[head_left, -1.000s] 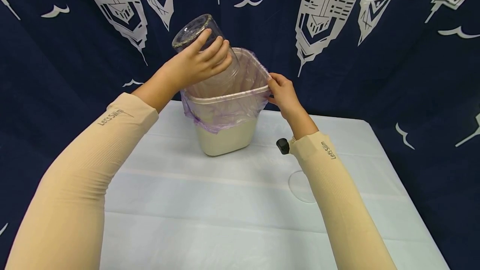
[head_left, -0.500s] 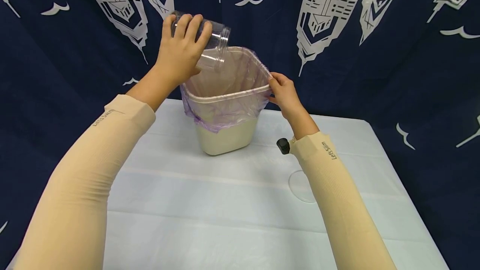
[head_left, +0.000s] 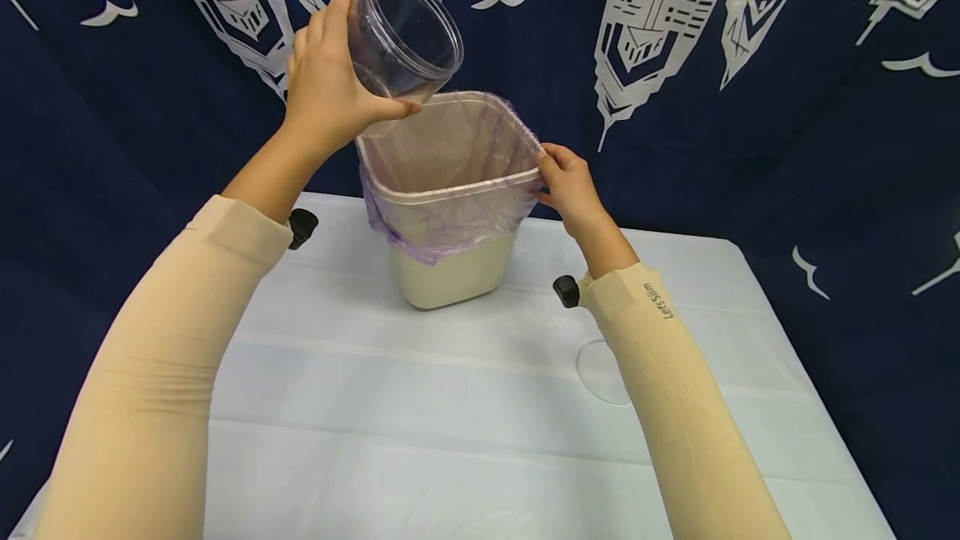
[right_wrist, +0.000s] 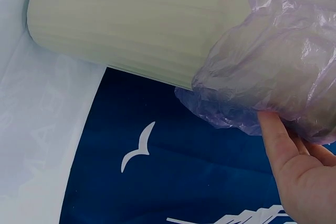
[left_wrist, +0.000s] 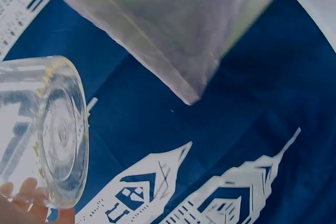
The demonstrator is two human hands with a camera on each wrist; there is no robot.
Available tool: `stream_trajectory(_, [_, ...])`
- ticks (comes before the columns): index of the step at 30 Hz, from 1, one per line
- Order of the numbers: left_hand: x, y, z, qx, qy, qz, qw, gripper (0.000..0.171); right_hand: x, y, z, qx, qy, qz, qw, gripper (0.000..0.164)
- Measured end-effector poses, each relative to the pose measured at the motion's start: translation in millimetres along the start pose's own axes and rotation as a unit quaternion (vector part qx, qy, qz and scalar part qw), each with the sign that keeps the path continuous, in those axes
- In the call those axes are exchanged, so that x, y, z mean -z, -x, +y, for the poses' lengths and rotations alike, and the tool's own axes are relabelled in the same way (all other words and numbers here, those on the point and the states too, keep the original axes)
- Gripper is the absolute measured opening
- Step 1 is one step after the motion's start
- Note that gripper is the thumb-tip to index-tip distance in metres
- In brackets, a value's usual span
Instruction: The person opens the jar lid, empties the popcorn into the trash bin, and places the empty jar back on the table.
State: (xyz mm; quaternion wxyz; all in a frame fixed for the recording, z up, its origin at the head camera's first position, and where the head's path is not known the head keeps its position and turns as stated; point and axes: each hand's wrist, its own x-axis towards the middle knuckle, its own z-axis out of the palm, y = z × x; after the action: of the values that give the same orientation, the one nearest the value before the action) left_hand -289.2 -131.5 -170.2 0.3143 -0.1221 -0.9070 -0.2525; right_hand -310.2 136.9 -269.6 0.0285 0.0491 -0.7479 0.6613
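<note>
My left hand (head_left: pixel 326 77) grips a clear plastic jar (head_left: pixel 405 27) above the left rim of a pale trash bin (head_left: pixel 453 277). The jar is tilted, its open mouth facing right and toward me. Yellowish bits cling round its base edge in the left wrist view, where the jar (left_wrist: pixel 58 129) lies at the left. A thin purple bag (head_left: pixel 457 223) lines the bin and folds down over its rim. At the bin's right corner my right hand (head_left: pixel 570 186) pinches the rim and bag; the thumb presses the bag (right_wrist: pixel 283 93) in the right wrist view.
A clear round lid (head_left: pixel 600 373) lies flat on the white-covered table (head_left: pixel 390 423), partly behind my right forearm. The bin stands at the table's far edge, close to a dark blue curtain (head_left: pixel 540 48) with white building prints.
My left hand has turned the jar from mouth-down inside the bin to mouth facing right and up, lifting it out and leftward. The right hand stays at the rim.
</note>
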Motion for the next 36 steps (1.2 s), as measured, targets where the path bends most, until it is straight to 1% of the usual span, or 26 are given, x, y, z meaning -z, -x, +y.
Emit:
stream_trajectory(3, [1.2, 3.0, 3.5, 0.016, 0.075, -0.007, 0.997, 0.097, 0, -1, 0, 0.001, -0.001, 0.003, 1.0, 0.038])
stream_trajectory(4, [1.3, 4.5, 4.4, 0.017, 0.103, -0.011, 0.9944, 0.095, 0, -1, 1, 0.002, -0.001, 0.003, 1.0, 0.038])
stream_trajectory(6, [1.5, 8.2, 6.8, 0.022, 0.165, -0.024, 0.9858, 0.093, 0, -1, 1, 0.002, -0.002, 0.002, 1.0, 0.038])
stream_trajectory(8, [1.5, 12.3, 9.6, 0.026, 0.222, -0.04, 0.9739, 0.093, 0, -1, 1, 0.002, -0.002, 0.002, 1.0, 0.038])
stream_trajectory(10, [1.4, 16.8, 13.5, 0.039, 0.264, -0.061, 0.9617, 0.094, 0, -1, 1, 0.0, -0.002, 0.003, 1.0, 0.038])
stream_trajectory(12, [1.0, 21.3, 18.1, 0.053, 0.295, -0.079, 0.9507, 0.095, 0, -1, 1, -0.003, -0.002, 0.005, 1.0, 0.038])
stream_trajectory(15, [-0.9, 28.7, 24.6, 0.062, 0.33, -0.099, 0.9365, 0.093, 0, -1, 0, -0.005, -0.001, 0.007, 1.0, 0.038])
stream_trajectory(16, [-1.7, 31.1, 26.6, 0.064, 0.346, -0.106, 0.9298, 0.092, 0, -1, 0, -0.003, -0.001, 0.005, 1.0, 0.038])
stream_trajectory(17, [-2.6, 34.3, 28.4, 0.064, 0.358, -0.113, 0.9246, 0.091, 0, 0, 0, -0.003, 0.0, 0.005, 1.0, 0.038])
stream_trajectory(20, [-5.6, 45.1, 33.9, 0.053, 0.402, -0.131, 0.9047, 0.088, 0, 0, 0, -0.001, 0.001, 0.003, 1.0, 0.038])
stream_trajectory(21, [-6.6, 49.0, 35.7, 0.048, 0.412, -0.137, 0.8996, 0.087, 0, 0, 0, -0.001, 0.002, 0.001, 1.0, 0.039])
stream_trajectory(22, [-8.1, 53.0, 37.6, 0.041, 0.426, -0.145, 0.8919, 0.086, 0, 0, 0, -0.001, 0.001, 0.001, 1.0, 0.039])
stream_trajectory(25, [-13.1, 64.0, 43.0, 0.016, 0.455, -0.156, 0.8766, 0.084, 0, 0, 0, -0.001, 0.0, 0.002, 1.0, 0.038])
stream_trajectory(26, [-15.0, 67.4, 44.1, 0.01, 0.458, -0.159, 0.8747, 0.083, 0, 0, 0, -0.001, 0.0, 0.003, 1.0, 0.038])
stream_trajectory(28, [-19.0, 74.1, 45.7, 0.0, 0.455, -0.162, 0.8757, 0.083, 0, -1, 0, -0.001, 0.0, 0.006, 1.0, 0.036])
stream_trajectory(30, [-23.8, 80.4, 46.3, -0.003, 0.45, -0.166, 0.8775, 0.082, -1, -2, 1, -0.001, 0.001, 0.007, 1.0, 0.036])
stream_trajectory(32, [-29.1, 86.8, 46.4, -0.007, 0.438, -0.169, 0.8827, 0.083, -1, -2, 1, -0.002, 0.004, 0.008, 1.0, 0.036])
stream_trajectory(35, [-39.2, 96.2, 45.3, -0.016, 0.43, -0.172, 0.8861, 0.083, 0, -2, 2, -0.002, 0.004, 0.01, 1.0, 0.036])
stream_trajectory(36, [-43.0, 99.5, 44.5, -0.019, 0.425, -0.171, 0.8886, 0.084, 0, -2, 2, -0.001, 0.003, 0.012, 1.0, 0.036])
